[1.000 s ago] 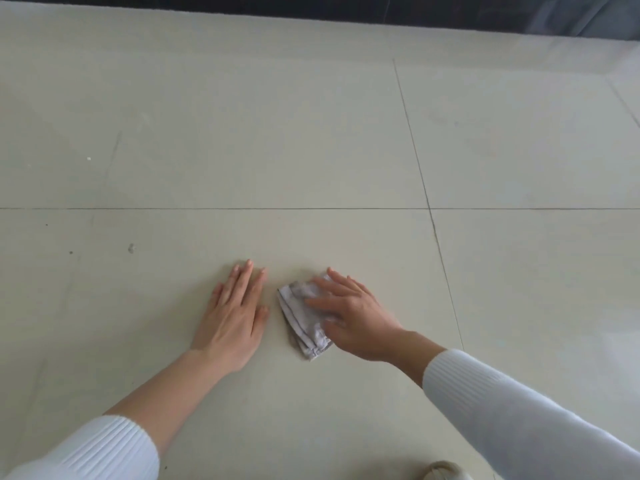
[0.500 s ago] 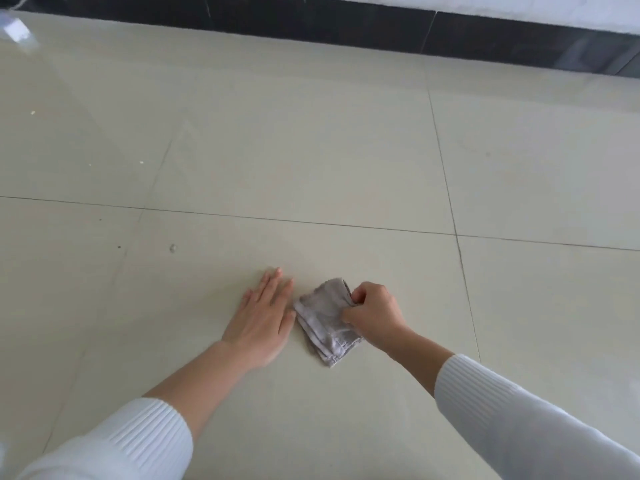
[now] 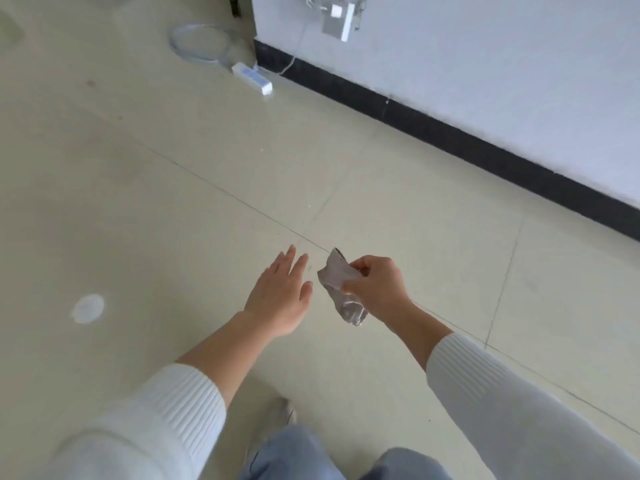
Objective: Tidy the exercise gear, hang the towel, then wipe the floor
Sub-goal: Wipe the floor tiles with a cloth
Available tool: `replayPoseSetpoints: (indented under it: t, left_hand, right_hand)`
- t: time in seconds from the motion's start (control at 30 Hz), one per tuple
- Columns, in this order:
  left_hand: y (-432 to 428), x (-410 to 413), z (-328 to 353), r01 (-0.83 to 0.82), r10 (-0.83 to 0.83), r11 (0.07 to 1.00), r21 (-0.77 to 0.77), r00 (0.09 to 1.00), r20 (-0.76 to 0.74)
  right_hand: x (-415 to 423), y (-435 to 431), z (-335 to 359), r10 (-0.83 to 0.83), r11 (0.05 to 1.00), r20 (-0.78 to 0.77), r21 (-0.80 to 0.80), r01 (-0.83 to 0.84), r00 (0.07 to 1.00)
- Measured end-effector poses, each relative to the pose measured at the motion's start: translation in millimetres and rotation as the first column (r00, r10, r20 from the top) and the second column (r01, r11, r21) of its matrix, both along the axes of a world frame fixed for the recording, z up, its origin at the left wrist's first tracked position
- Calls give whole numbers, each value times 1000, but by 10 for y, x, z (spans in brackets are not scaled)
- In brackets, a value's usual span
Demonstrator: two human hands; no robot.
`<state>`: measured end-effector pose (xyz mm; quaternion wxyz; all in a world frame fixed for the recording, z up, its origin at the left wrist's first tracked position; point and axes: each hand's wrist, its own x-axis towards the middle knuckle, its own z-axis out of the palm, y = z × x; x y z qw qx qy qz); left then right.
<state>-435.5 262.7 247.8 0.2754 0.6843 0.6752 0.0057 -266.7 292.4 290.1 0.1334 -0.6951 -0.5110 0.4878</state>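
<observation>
My right hand (image 3: 375, 285) pinches a small grey cloth (image 3: 337, 275), which hangs crumpled in the air above the pale tiled floor (image 3: 173, 209). Just left of the cloth, my left hand (image 3: 282, 292) is held out flat with straight fingers and holds nothing. Both arms wear white ribbed sleeves. The lower part of the cloth dangles below my right fist.
A white wall with a black skirting board (image 3: 450, 133) runs along the right. A white power strip (image 3: 252, 77) and a coiled clear hoop or cable (image 3: 201, 41) lie near the wall corner. A round white spot (image 3: 88, 308) marks the floor at left. My jeans and a shoe (image 3: 285, 412) show below.
My right hand has lifted the cloth off the floor. My left hand has come up off the tiles. The view has risen and swung toward the wall.
</observation>
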Motion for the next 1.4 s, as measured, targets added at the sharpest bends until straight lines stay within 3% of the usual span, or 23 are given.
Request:
replayPoseSetpoints:
  t: [0.3, 0.47, 0.67, 0.87, 1.0, 1.17, 1.4]
  left_hand:
    - [-759, -994, 2761, -384, 385, 923, 13, 922, -37]
    - [-1292, -1490, 4133, -619, 624, 776, 123, 781, -1]
    - [-1861, -2524, 5375, -750, 777, 603, 271, 629, 11]
    - [-2242, -3663, 6060, -847, 919, 361, 389, 395, 7]
    - [-2339, -4492, 6344, -834, 950, 280, 475, 312, -11]
    - [-2067, -5600, 6474, -816, 962, 224, 532, 273, 13]
    - [-1045, -7502, 6693, -800, 965, 177, 573, 254, 58]
  right_hand:
    - [-1264, -232, 2722, 295, 953, -52, 79, -291, 954]
    - [-2018, -463, 4116, 561, 815, -21, 192, -547, 828]
    - [-3215, -715, 5322, 736, 644, -20, 325, -692, 676]
    - [-4564, -761, 6035, 834, 467, 68, 442, -766, 547]
    - [-5464, -710, 6330, 861, 393, 97, 497, -774, 500]
    - [-6625, -433, 6511, 880, 309, 145, 548, -777, 453]
    - [-8502, 467, 6660, 875, 316, 112, 606, -730, 471]
